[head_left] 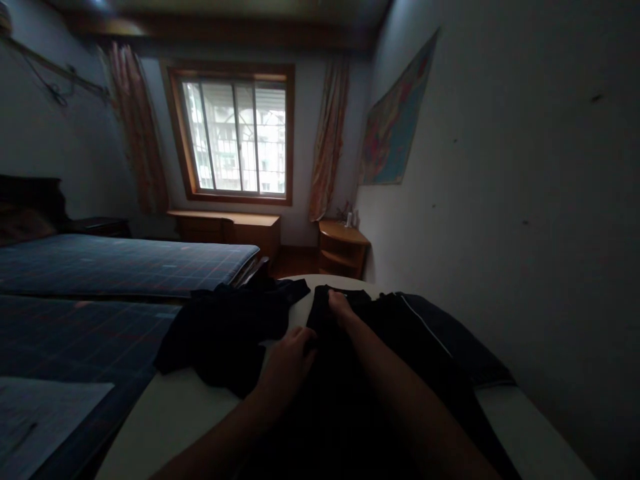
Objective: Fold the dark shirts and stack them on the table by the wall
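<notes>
A black garment [335,380] lies spread over a pale round table [175,413], its lower part lost in the dark. My left hand [293,357] has its fingers closed on the garment's left edge. Farther up, my right hand [341,308] pinches the cloth close to the far edge, which looks like a band or collar. On the left side of the table rests a second dark garment [230,330], crumpled and apart from my fingers. Dark cloth with thin white piping [440,333] spreads to the right; whether it belongs to the black garment I cannot tell.
A bed with a blue checked mattress [125,263] stands to the left, with a pale sheet [45,420] nearer me. The wall [525,267] runs close on the right. Beyond are a wooden desk [250,227], a corner shelf [345,243] and a window [235,140].
</notes>
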A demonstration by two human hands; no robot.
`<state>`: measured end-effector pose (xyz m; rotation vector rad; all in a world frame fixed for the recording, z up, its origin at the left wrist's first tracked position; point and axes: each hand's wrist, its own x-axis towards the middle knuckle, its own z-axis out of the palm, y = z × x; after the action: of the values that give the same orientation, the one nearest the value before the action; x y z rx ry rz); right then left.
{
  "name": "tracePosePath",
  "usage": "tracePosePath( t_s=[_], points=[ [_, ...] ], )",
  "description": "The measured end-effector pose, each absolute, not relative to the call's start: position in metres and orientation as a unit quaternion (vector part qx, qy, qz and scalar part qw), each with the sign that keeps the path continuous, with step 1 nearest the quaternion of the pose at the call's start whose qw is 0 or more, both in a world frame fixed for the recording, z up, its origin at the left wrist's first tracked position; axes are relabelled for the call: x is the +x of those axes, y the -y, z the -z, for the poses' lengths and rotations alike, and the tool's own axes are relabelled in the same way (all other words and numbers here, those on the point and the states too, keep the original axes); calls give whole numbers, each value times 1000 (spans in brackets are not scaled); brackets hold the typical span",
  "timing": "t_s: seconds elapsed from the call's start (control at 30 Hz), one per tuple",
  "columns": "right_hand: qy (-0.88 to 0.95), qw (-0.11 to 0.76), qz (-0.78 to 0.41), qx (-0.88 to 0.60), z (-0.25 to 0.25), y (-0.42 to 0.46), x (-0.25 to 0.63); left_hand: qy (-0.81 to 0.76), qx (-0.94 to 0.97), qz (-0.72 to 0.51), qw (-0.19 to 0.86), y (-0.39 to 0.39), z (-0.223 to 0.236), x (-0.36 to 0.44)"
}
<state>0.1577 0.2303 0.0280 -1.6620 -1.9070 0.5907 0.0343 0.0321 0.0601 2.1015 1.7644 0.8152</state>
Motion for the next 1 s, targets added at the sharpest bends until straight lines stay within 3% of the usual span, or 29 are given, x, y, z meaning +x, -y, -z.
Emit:
tracePosePath(
  t_s=[0.17,0.5,0.63,0.83,1.0],
  points=[
    [667,275,-301,-623,-14,-227,170,-590,730,-297,177,-40,-48,65],
    [693,314,-264,-593,-11,-214,177,-567,775,-202,192,-26,-19,90],
    [706,292,-225,-605,-16,-216,175,-531,800,-206,191,-21,-22,79],
    [705,258,-112,-651,-27,-227,168,-504,818,-268,79,-30,-8,62],
    [738,197,-70,-641,-34,-242,159,-521,820,-213,104,-29,1,63]
  ],
)
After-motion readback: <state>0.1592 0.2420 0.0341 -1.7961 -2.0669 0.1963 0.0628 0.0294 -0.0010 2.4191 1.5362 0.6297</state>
